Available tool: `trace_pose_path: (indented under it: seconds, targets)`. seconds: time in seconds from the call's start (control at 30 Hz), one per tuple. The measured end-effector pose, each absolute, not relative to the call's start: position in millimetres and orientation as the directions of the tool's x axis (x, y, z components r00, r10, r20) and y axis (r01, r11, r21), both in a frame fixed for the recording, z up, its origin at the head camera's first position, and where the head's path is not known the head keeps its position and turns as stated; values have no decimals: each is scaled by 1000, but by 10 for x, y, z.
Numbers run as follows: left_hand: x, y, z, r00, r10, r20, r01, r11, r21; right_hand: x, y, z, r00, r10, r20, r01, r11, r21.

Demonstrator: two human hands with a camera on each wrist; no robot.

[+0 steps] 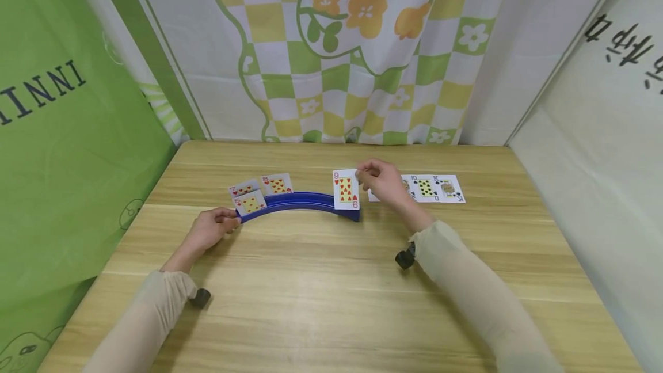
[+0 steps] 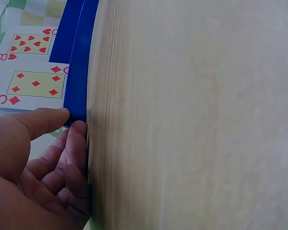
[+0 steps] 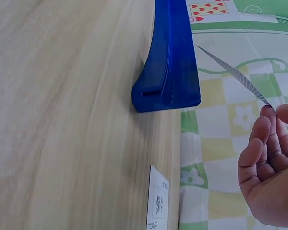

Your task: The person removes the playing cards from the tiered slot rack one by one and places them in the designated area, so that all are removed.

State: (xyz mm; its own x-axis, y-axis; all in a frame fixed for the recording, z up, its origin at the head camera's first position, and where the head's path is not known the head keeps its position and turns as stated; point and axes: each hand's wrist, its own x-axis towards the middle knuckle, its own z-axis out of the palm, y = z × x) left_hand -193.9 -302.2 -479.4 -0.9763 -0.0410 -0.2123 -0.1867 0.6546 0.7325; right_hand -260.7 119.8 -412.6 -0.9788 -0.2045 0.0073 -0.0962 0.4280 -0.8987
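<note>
A curved blue card holder [image 1: 297, 200] stands on the table, with a seven of hearts [image 1: 243, 189], an eight of hearts [image 1: 277, 185] and a five of diamonds [image 1: 251, 204] upright at its left part. At that left end, my left hand [image 1: 209, 228] grips the holder's tip between thumb and fingers, seen close up beside the five in the left wrist view. My right hand [image 1: 383, 182] pinches the nine of hearts [image 1: 345, 190] by its edge, above the holder's right end. In the right wrist view the held card [image 3: 240, 76] appears edge-on, apart from the holder.
A row of face-up cards [image 1: 452, 189] lies on the table [image 1: 311, 304] at the right, partly behind my right hand; a ten and a king show. Patterned curtains [image 1: 362, 102] hang beyond the table's back edge, and a green cloth [image 1: 67, 160] borders the left.
</note>
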Motion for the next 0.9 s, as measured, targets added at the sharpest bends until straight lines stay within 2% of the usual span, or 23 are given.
trace_pose_path:
  seconds: [0.9]
  targets:
    - [-1947,-3030,-4820,-972,-40,-233,-202,650,733,-2587,1578,-4193,-989,-149,-5,-70,493,-867]
